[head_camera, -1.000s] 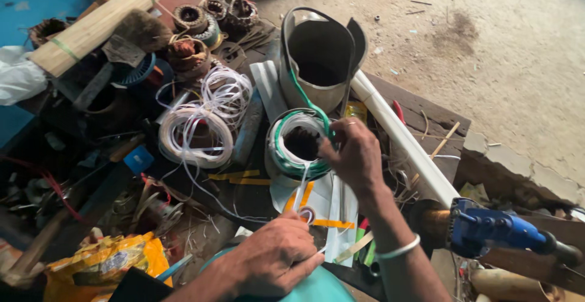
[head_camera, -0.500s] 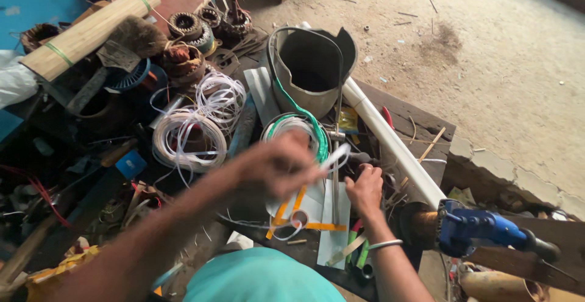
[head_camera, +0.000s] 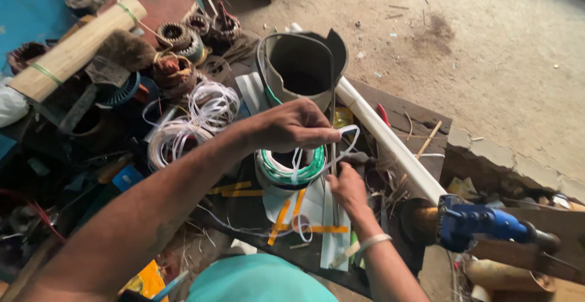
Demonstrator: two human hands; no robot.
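— Gripping is going on at both ends: left hand (head_camera: 292, 125) is pinching a white strip (head_camera: 348, 133) above the coil (head_camera: 289, 168), fingers clenched on it.

— And the right hand (head_camera: 348, 187)?

— It is closing on the strip's lower run just beside the coil, low on the surface (head_camera: 244, 207). The coil is sitting mid-surface, wrapped in green and white.

— How should it be handled?

— I'd judge it is best keeping the strip taut between both hands, feeding it flat so it is not twisting.

— What is lying around?

— Going left to right: a bamboo roll (head_camera: 73, 49), loose white loops (head_camera: 183, 131), a dark jug (head_camera: 301, 67), a white pipe (head_camera: 390, 143), a blue drill (head_camera: 481, 226). Dusty concrete floor (head_camera: 487, 52) is spreading beyond.
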